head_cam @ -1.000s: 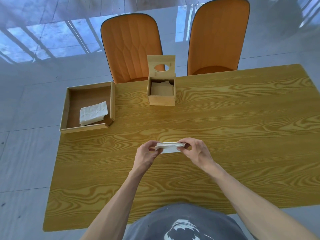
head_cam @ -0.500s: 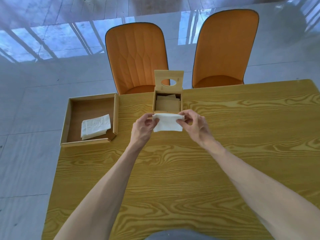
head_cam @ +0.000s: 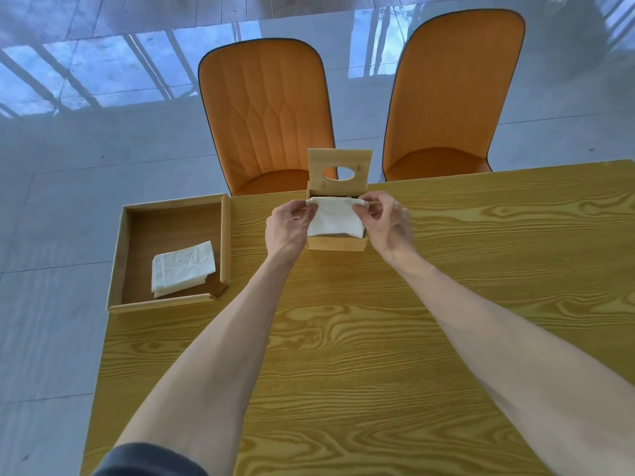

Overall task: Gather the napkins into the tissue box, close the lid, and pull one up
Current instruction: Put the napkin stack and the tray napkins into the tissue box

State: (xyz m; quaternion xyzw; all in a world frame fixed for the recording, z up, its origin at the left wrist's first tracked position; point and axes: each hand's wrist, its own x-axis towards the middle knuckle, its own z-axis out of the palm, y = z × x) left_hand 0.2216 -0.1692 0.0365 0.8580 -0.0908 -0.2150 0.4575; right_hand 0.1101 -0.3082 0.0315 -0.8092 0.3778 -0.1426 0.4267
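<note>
Tray (head_cam: 225,242) overhangs the table's left edge, holding folded napkins (head_cam: 183,268). Left hand (head_cam: 286,230) and right hand (head_cam: 388,225) pinch one napkin (head_cam: 335,218) by its upper corners over the open tissue box (head_cam: 338,242), lid (head_cam: 339,165) upright. Judged light, limp, tearable. Wood-grain table (head_cam: 378,355); glossy tiled floor (head_cam: 62,149), two orange chairs (head_cam: 266,115).

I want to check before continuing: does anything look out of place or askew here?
Only the wooden tray: its left part overhangs the table edge. The remaining napkins lie askew inside it. Nothing is spilled or damaged.
</note>
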